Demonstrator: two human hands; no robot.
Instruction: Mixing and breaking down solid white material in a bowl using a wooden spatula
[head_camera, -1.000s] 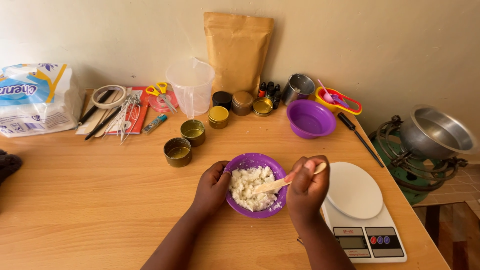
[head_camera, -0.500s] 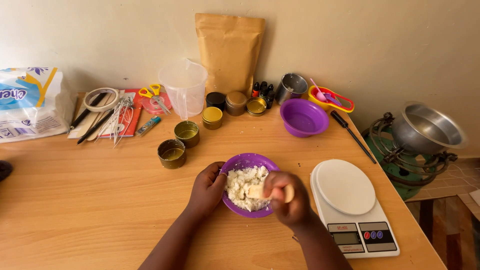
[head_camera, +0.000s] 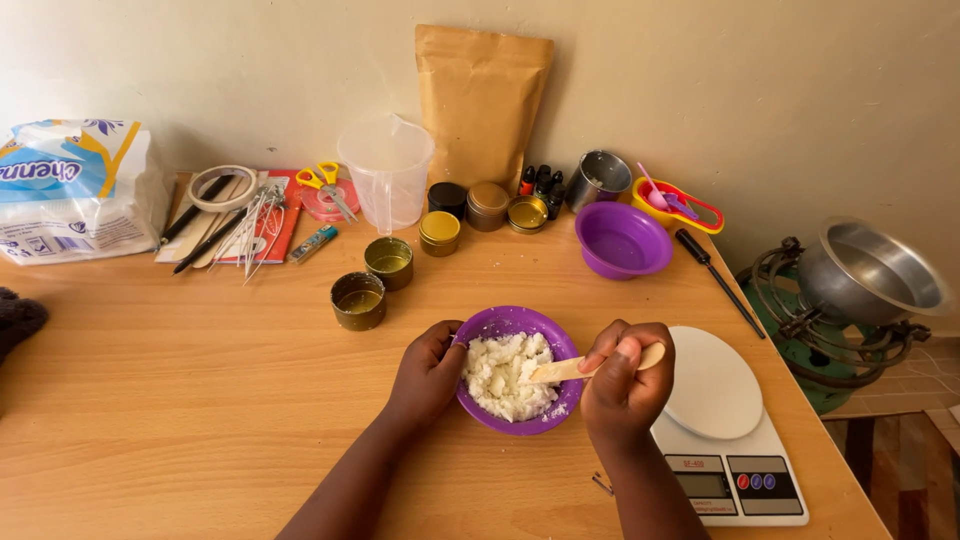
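Note:
A purple bowl (head_camera: 530, 322) of white flaky wax (head_camera: 505, 372) sits on the wooden table (head_camera: 180, 380) in front of me. My left hand (head_camera: 428, 372) grips the bowl's left rim. My right hand (head_camera: 625, 385) is closed on a flat wooden stick (head_camera: 556, 370) whose tip rests in the white flakes. Two open gold tins (head_camera: 358, 300) (head_camera: 388, 262) stand just beyond the bowl to the left.
A white kitchen scale (head_camera: 715, 425) lies right of my right hand. Behind are an empty purple bowl (head_camera: 622, 240), a clear measuring jug (head_camera: 386, 172), a brown paper pouch (head_camera: 482, 100), lidded tins (head_camera: 440, 232), scissors (head_camera: 325, 185), wicks (head_camera: 255, 215) and a tissue pack (head_camera: 70, 190). A metal pot (head_camera: 872, 270) sits on a burner off the table's right edge.
My right hand has worked the stick around in the white flakes, dipping over the bowl and drawing back to its right rim. My left hand has kept hold of the bowl.

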